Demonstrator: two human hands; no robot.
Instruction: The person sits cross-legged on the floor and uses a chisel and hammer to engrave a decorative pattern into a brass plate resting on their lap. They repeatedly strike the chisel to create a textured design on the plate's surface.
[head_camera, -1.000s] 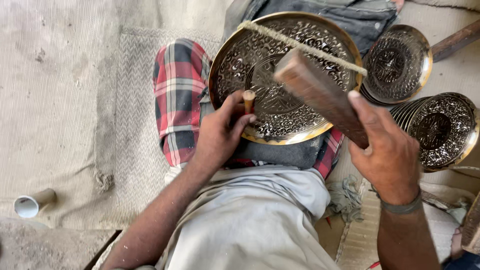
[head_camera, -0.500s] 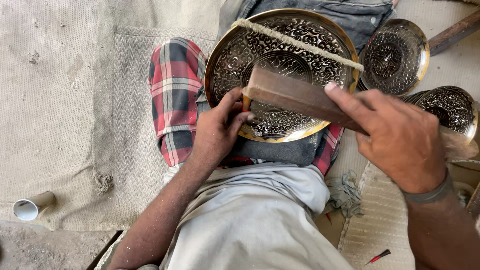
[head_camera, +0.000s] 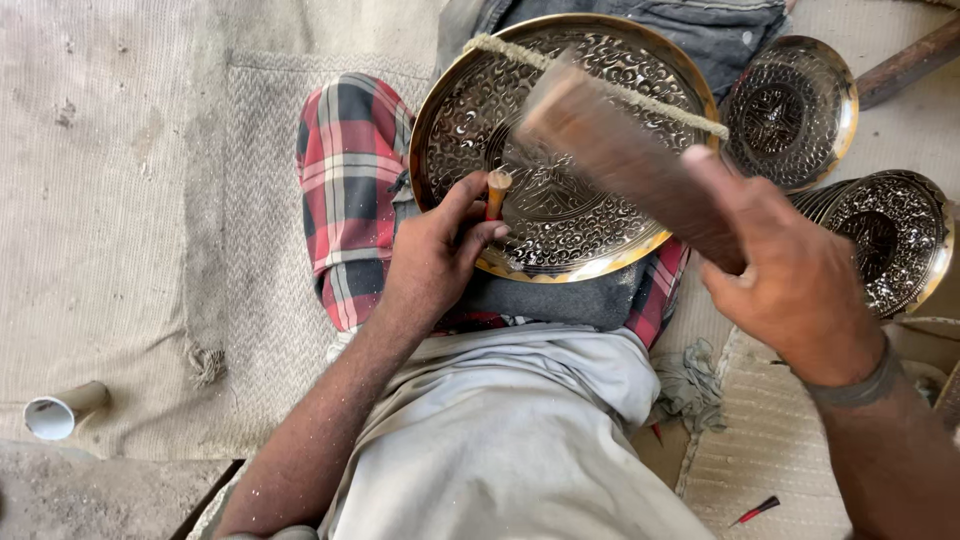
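A large round brass plate with fine engraved patterns rests tilted on my lap, over a red checked cloth. My left hand pinches a short wooden-handled punch upright against the plate's lower left area. My right hand grips a long flat wooden block, raised above the plate and blurred. A rope crosses the plate's upper part.
Two smaller engraved brass plates lie at the right, one at the top and a stack below it. A small paper cup lies on the woven mat at left. A small red tool lies near my right arm.
The wooden block came down onto the punch half a second ago and has lifted off it again. My left hand keeps the punch on the plate.
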